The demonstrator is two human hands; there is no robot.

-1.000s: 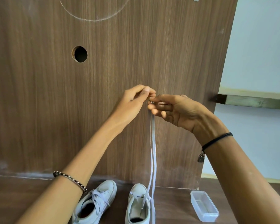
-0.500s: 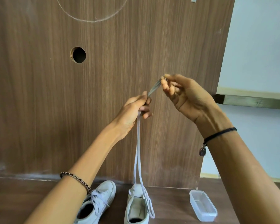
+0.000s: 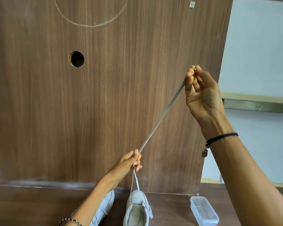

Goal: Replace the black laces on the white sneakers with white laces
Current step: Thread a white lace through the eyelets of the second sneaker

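Observation:
A white lace (image 3: pixel 160 118) runs taut and slanted between my two hands. My right hand (image 3: pixel 201 93), raised at the right, pinches its two ends together. My left hand (image 3: pixel 131 162), lower and near the middle, is closed around both strands. Below that hand the strands drop to the right white sneaker (image 3: pixel 137 209), which stands on the brown table with its tongue showing. The left white sneaker (image 3: pixel 104 207) lies beside it, partly hidden by my left forearm. No black lace is in view.
A brown wooden panel (image 3: pixel 121 95) with a round hole (image 3: pixel 76 59) stands upright behind the shoes. A clear plastic container (image 3: pixel 203 211) sits on the table right of the sneakers. A pale wall and a ledge (image 3: pixel 258 105) lie at the right.
My hands were together at the lace ends; now my left hand has slid down along the strands toward the shoe while my right hand has moved up and to the right, stretching the lace.

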